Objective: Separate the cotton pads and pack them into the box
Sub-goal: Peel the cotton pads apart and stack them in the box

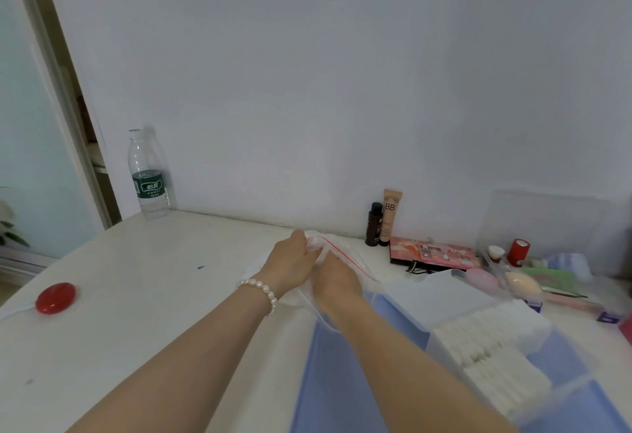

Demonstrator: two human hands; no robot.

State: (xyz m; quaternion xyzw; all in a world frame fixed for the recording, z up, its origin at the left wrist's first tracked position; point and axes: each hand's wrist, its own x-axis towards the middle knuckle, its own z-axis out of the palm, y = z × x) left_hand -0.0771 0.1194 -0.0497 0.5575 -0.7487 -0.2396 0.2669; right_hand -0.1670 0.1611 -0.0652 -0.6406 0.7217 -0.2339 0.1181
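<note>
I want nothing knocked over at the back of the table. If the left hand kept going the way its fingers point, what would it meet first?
The left hand points up and slightly right, already gripping the plastic bag. Beyond the bag lies bare table, then the wall. Depth is uncertain.

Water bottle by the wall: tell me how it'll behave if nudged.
The water bottle stands upright, tall and narrow, so it would probably tip rather than slide. It looks mostly empty, water only near the bottom, so likely light. On its side, the round body would probably roll on the table.
</note>
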